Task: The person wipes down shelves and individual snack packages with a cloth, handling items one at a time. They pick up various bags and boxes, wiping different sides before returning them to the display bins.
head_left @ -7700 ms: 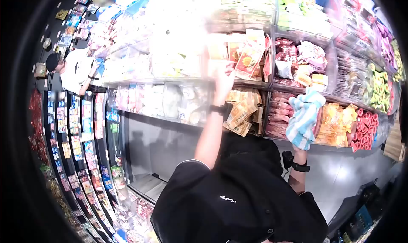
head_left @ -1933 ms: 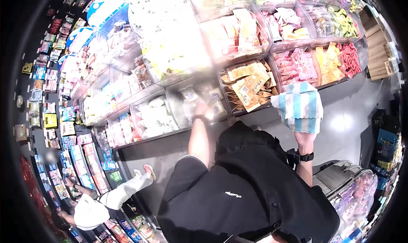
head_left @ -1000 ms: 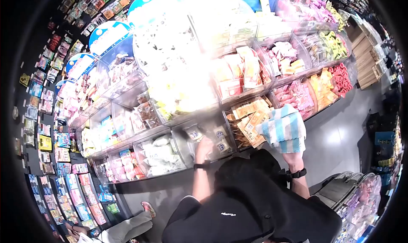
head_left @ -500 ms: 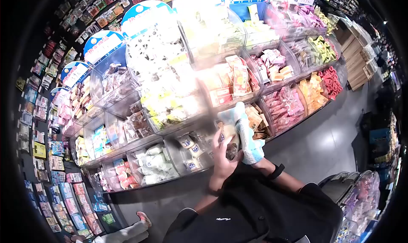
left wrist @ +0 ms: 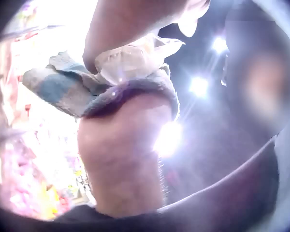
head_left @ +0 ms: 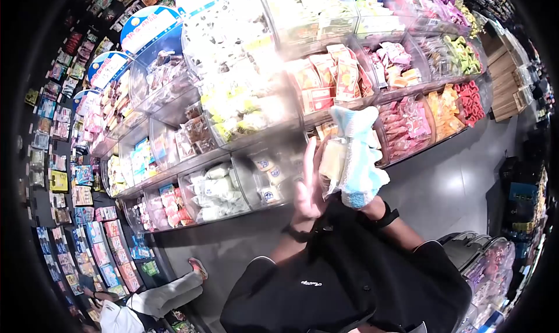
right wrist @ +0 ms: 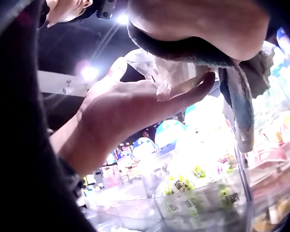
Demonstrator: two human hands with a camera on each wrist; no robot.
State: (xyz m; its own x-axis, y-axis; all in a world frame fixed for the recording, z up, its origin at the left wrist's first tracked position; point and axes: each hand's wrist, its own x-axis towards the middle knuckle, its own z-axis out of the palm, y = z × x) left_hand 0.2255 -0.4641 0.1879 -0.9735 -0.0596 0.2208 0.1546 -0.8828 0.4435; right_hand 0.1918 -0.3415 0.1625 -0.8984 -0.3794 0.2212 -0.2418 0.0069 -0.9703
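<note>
My left hand [head_left: 307, 196] has its fingers extended in the head view, just left of the pale clear-wrapped packet [head_left: 332, 163]. In the right wrist view this left hand [right wrist: 121, 106] touches the wrapper [right wrist: 169, 77] with its fingers, thumb apart. A blue-and-white striped cloth [head_left: 362, 164] covers my right hand, which grips it; its fingers are hidden beneath. The packet lies against the cloth's left side. From the left wrist view, the cloth [left wrist: 63, 87] wraps the right hand [left wrist: 125, 140], under the packet [left wrist: 128, 63]. How firmly the packet is held cannot be seen.
Tiered clear bins of wrapped snacks [head_left: 215, 193] stretch in front, with the bin of round-labelled packets [head_left: 269, 176] left of my hands. A person in white [head_left: 119, 318] is at lower left. A grey bag or cart [head_left: 466, 245] stands at lower right beside grey floor.
My left hand has come up out of the round-labelled packet bin to the cloth, and its fingers have straightened over the last half second. A pale packet now shows against the cloth, which stands more upright.
</note>
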